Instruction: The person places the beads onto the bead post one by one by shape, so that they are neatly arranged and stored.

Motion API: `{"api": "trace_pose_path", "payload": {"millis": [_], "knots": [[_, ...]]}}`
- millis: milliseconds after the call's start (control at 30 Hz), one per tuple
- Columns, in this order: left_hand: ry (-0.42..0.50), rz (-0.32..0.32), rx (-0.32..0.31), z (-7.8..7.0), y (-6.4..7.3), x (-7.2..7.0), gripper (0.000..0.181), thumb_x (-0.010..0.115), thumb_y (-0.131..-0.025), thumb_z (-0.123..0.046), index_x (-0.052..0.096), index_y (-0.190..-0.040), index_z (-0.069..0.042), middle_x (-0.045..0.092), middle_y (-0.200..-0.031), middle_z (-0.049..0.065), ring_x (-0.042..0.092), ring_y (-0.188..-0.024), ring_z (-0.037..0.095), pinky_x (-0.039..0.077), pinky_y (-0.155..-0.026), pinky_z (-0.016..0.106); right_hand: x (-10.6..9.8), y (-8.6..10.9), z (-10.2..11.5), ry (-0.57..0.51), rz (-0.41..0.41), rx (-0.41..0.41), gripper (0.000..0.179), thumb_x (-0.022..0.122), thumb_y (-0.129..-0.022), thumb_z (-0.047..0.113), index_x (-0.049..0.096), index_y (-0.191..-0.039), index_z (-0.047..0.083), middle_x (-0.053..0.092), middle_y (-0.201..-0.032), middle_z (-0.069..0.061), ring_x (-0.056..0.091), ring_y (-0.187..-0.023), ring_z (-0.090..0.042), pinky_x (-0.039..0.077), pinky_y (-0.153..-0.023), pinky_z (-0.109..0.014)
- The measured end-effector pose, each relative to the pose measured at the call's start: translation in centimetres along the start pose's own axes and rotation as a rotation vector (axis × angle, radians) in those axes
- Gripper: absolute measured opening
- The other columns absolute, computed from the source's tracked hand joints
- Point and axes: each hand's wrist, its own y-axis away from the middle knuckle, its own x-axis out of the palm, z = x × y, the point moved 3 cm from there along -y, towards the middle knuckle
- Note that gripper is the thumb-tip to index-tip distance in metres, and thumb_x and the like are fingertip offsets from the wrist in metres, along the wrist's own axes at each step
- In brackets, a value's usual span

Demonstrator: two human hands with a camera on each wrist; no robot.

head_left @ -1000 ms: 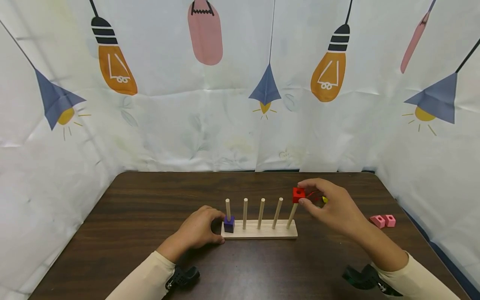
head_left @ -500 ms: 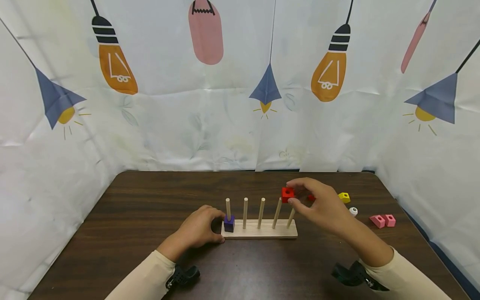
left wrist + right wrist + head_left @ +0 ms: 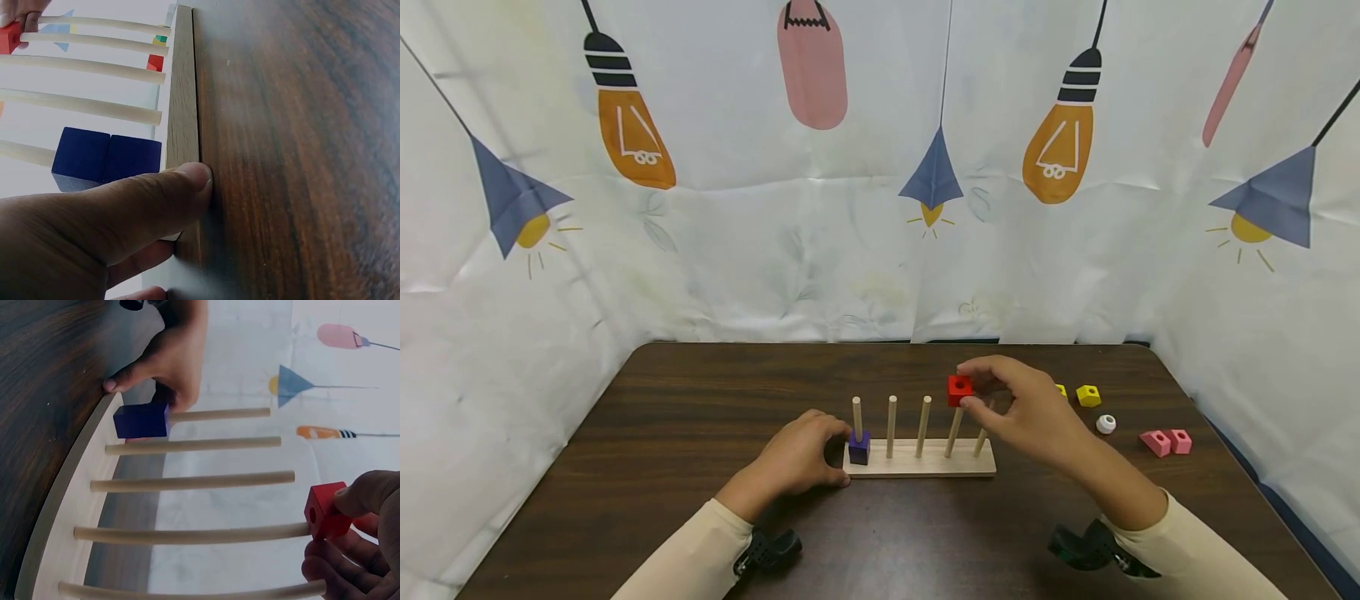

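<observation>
A pale wooden peg board (image 3: pixel 917 469) with several upright pegs stands on the dark table. My left hand (image 3: pixel 801 454) grips its left end, the thumb (image 3: pixel 169 187) along the front edge of the base. Two purple cubes (image 3: pixel 106 156) sit stacked on the leftmost peg, right beside that hand. Between thumb and fingers, my right hand (image 3: pixel 1033 408) pinches a red cube (image 3: pixel 959 391) with a hole through it. In the right wrist view the red cube (image 3: pixel 326 511) is right at the tip of the second peg from the right (image 3: pixel 194 535).
Right of the board lie a yellow block (image 3: pixel 1087 396), a white bead (image 3: pixel 1106 424) and two pink blocks (image 3: pixel 1159 442). Behind the pegs, the left wrist view shows another red block (image 3: pixel 155 62) and a green one (image 3: pixel 161 39). A printed curtain (image 3: pixel 850 267) hangs behind the table.
The right hand has moved left with the red cube, from above the rightmost peg to the peg beside it. Yellow and white pieces behind it came into view. The left hand stays put.
</observation>
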Motion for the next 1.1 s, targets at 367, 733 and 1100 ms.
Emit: {"api": "trace_pose_path", "payload": {"millis": [367, 733, 1100], "knots": [[0.005, -0.006, -0.001, 0.1, 0.0, 0.1, 0.053, 0.097, -0.067, -0.029, 0.074, -0.112, -0.014, 0.07, -0.11, -0.001, 0.06, -0.113, 0.026, 0.052, -0.091, 0.048, 1.2, -0.8, 1.0, 0.024, -0.005, -0.038, 0.042, 0.082, -0.085, 0.002, 0.066, -0.124, 0.006, 0.072, -0.109, 0.001, 0.069, -0.092, -0.012, 0.058, -0.07, -0.031], [-0.005, -0.016, -0.006, 0.0, 0.0, -0.1, 0.053, 0.098, -0.066, -0.029, 0.074, -0.112, -0.014, 0.07, -0.111, 0.001, 0.061, -0.113, 0.028, 0.052, -0.092, 0.05, 1.7, -1.3, 1.5, -0.017, 0.011, -0.033, 0.042, 0.081, -0.087, 0.004, 0.065, -0.125, 0.008, 0.07, -0.111, 0.002, 0.068, -0.093, -0.011, 0.059, -0.08, -0.036], [0.012, -0.013, -0.018, 0.0, 0.1, 0.0, 0.053, 0.097, -0.067, -0.028, 0.074, -0.112, -0.015, 0.069, -0.114, 0.002, 0.061, -0.114, 0.028, 0.054, -0.09, 0.049, 2.7, -1.8, 2.1, -0.038, 0.008, -0.031, 0.041, 0.081, -0.087, 0.003, 0.066, -0.124, 0.007, 0.07, -0.112, 0.0, 0.07, -0.093, -0.013, 0.06, -0.076, -0.035]]}}
